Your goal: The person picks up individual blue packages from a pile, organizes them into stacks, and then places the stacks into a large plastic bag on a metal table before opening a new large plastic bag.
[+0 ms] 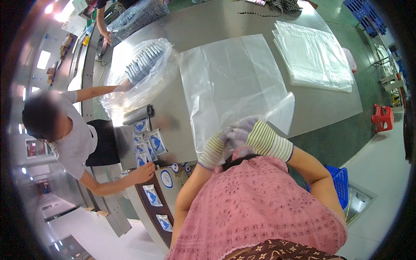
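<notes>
A large clear plastic bag [234, 73] lies spread on the metal table in front of me. Its near right corner [279, 110] curls up off the surface. Both my hands wear striped knit gloves and meet at the bag's near edge, close to my body. My right hand [265, 138] is closed, its fingers bent over the film. Beside it, my left hand [214, 149] also pinches the edge, with its fingertips partly covered by the right hand.
A stack of clear bags [312, 56] lies at the right of the metal table [190, 28]. At left, a co-worker reaches into a bag of packets [145, 60] and touches small blue-white packets [147, 143] near a conveyor [151, 212]. A red stool [383, 118] and blue crate [340, 186] stand right.
</notes>
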